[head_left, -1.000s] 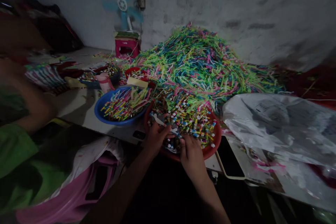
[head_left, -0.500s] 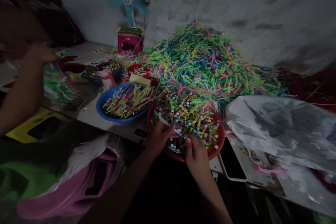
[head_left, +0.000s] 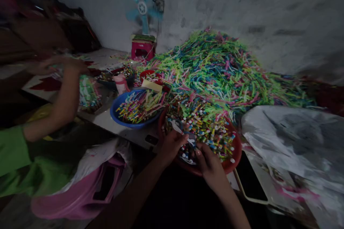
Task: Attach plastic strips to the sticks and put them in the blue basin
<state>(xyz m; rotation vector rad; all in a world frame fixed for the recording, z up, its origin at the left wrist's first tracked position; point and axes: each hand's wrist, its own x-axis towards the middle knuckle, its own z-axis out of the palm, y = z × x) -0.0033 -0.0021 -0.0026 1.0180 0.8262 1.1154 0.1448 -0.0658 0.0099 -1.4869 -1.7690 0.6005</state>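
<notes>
Over the near rim of a red basin (head_left: 238, 146), my two hands work close together. My left hand (head_left: 172, 146) is closed in a pinch on a small grey-and-white strip (head_left: 177, 126), its kind unclear in the dim light. My right hand (head_left: 211, 164) has its thumb and forefinger pressed together close by; what lies between them is hidden. Beneath the hands, the basin is heaped with short colourful beaded sticks (head_left: 215, 132), many with white ends.
A blue basin (head_left: 114, 112) of striped sticks stands left. Behind rises a big pile of coloured strips (head_left: 215, 61). To the right lie a phone (head_left: 251, 177) and a plastic sheet (head_left: 290, 132). A co-worker's arm (head_left: 64, 100) reaches beside a pink chair (head_left: 77, 200).
The view has shifted, so the scene sits further right and lower. My hands stay over the red basin. The co-worker's arm has moved, and more green sleeve shows.
</notes>
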